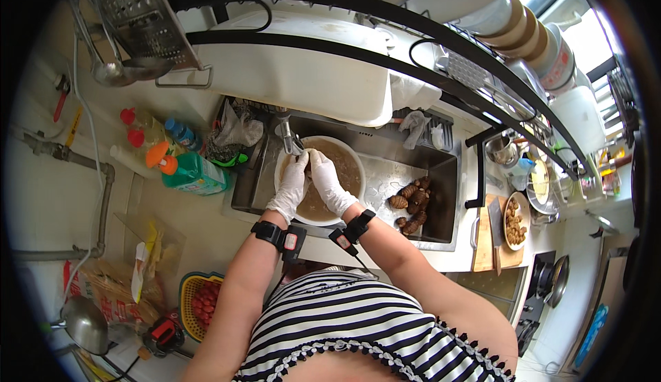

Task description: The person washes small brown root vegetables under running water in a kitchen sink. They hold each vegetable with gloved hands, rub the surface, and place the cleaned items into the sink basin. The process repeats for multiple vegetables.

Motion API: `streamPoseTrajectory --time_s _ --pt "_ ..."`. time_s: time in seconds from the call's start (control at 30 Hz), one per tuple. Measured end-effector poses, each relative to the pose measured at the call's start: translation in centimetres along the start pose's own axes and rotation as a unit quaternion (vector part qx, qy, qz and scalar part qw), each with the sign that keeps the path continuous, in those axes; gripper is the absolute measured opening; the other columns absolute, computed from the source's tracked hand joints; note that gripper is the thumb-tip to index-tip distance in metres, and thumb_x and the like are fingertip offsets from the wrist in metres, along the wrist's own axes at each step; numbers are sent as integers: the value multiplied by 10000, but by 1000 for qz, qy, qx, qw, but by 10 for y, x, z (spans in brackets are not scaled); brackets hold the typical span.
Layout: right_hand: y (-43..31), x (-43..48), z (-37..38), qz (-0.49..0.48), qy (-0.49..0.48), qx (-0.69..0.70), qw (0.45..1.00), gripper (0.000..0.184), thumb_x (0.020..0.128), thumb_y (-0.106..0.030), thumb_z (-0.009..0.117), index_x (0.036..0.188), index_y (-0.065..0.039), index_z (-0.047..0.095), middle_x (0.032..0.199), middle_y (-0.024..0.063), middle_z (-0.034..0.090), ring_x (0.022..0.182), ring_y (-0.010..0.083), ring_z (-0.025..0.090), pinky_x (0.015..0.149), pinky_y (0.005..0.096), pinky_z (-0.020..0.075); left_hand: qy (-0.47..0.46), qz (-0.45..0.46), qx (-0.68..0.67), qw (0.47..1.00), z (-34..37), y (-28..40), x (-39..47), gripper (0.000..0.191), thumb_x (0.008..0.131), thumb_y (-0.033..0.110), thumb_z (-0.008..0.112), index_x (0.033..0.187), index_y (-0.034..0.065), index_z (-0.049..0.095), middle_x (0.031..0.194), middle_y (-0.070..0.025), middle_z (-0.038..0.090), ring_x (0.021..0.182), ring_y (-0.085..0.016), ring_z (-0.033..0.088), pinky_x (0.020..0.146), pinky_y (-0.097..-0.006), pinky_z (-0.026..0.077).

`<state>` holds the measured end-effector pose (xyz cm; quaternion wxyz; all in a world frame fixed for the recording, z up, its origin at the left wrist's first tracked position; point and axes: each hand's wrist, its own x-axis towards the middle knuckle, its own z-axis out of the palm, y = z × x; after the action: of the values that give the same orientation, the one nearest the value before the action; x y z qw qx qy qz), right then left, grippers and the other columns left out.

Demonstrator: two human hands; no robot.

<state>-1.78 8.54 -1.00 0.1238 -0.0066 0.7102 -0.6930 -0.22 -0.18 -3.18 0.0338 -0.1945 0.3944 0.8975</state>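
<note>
My left hand (290, 185) and my right hand (328, 178) wear thin white gloves and meet over a round white basin (321, 222) of cloudy brown water (338, 168). Between their fingertips is a small dark brown piece (308, 165), probably a taro, mostly hidden by the gloves. The metal faucet (285, 130) reaches down just beyond the fingers. The basin stands in the left part of a stainless steel sink (377, 168). Several unpeeled brown taros (413, 202) lie on the wet sink floor to the right.
A black dish rack (330, 46) spans the area above the sink. Bottles, including a green pump bottle (196, 173), stand at left. To the right, a cleaver (496, 227) and a bowl of brown pieces (525, 211) rest on a cutting board (483, 242). A yellow basket (187, 299) holds red fruit.
</note>
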Motion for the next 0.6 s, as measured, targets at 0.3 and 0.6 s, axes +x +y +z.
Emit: streamPoseTrajectory --time_s 0.3,0.6 --pt "-7 -15 10 -142 41 -159 976 288 900 -223 418 1149 -84 462 895 260 587 841 419 570 734 425 461 -54 0 45 998 2 23 9 292 857 302 511 957 37 584 857 -36 604 761 -162 579 689 -272 468" --pt "-9 11 4 68 -84 28 994 321 902 -252 445 1134 -31 456 796 86 536 666 208 523 595 326 445 -20 81 134 987 1 22 -4 207 916 175 461 1084 69 520 1020 -29 535 866 -116 502 711 -267 442"
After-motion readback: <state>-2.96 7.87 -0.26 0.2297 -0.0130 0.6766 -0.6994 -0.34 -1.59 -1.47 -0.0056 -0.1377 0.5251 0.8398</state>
